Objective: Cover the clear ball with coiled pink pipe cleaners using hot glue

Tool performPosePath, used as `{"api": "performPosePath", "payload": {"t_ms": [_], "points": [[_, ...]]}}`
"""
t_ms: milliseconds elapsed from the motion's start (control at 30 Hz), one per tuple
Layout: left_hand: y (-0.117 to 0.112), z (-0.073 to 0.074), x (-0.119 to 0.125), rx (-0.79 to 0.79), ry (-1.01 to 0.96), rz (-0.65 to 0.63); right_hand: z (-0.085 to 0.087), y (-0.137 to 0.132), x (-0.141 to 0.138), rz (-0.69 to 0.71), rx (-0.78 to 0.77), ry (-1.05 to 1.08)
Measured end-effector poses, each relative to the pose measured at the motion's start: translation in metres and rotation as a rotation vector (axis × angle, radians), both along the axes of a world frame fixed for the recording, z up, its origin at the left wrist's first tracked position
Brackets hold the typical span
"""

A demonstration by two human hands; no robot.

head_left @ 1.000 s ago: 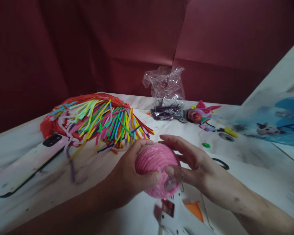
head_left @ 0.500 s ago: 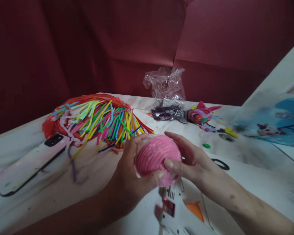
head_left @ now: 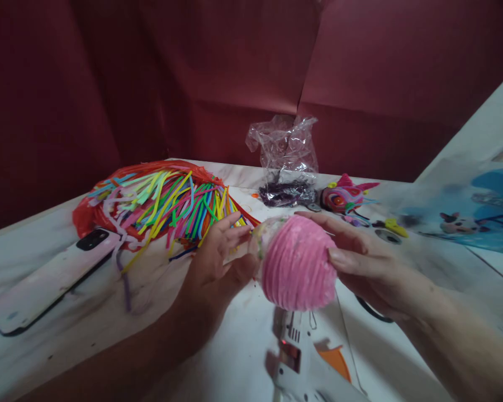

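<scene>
A ball [head_left: 299,265] covered in rows of fuzzy pink pipe cleaner is in the air at the middle. Its left end is uncovered, pale with coloured specks. My right hand [head_left: 360,259] grips the ball from the right, thumb on the near face and fingers behind. My left hand [head_left: 222,262] is at the uncovered end with its fingers spread; whether its thumb tip touches the ball I cannot tell. Under the ball lies a white hot glue gun [head_left: 295,357] with an orange trigger [head_left: 335,360] and a small red light.
Colourful pipe cleaners [head_left: 193,209] spill from a red bag at left, behind a phone [head_left: 46,285]. A clear plastic bag [head_left: 287,162] with dark contents stands at the back. Right of it are a pink pipe-cleaner figure [head_left: 342,196], small yellow bits [head_left: 396,226] and a blue printed package [head_left: 473,206].
The ball has turned and moved right, and its uncovered end now shows more on the left. My left hand has loosened and spread its fingers, while my right hand keeps hold.
</scene>
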State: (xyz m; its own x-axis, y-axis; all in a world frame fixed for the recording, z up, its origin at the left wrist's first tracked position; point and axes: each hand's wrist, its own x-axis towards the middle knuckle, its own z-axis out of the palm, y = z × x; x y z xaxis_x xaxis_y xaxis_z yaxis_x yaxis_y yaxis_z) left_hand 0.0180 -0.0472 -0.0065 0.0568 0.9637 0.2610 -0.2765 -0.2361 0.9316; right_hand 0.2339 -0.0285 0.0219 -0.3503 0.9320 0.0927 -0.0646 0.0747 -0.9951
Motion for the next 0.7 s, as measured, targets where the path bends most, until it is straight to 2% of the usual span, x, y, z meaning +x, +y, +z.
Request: {"api": "performPosePath", "payload": {"t_ms": [67,133,267,500,600,700], "points": [[0.004,0.003,-0.003,-0.006,-0.012,0.096,-0.001,0.003,0.003,-0.006,0.0,0.04],[0.008,0.004,-0.006,0.009,0.026,0.128,-0.003,0.006,0.004,-0.008,0.006,0.077],[0.013,0.003,-0.009,-0.002,0.118,0.09,-0.007,0.011,0.003,-0.068,0.054,0.094],[0.019,0.005,-0.01,-0.149,0.283,0.027,-0.018,0.017,-0.004,-0.293,0.249,-0.108],[0.022,0.002,-0.011,-0.184,0.286,0.082,-0.028,0.018,-0.008,-0.3,0.354,-0.151],[0.026,-0.006,-0.01,-0.218,0.261,0.097,-0.038,0.019,-0.012,-0.22,0.429,-0.24]]}}
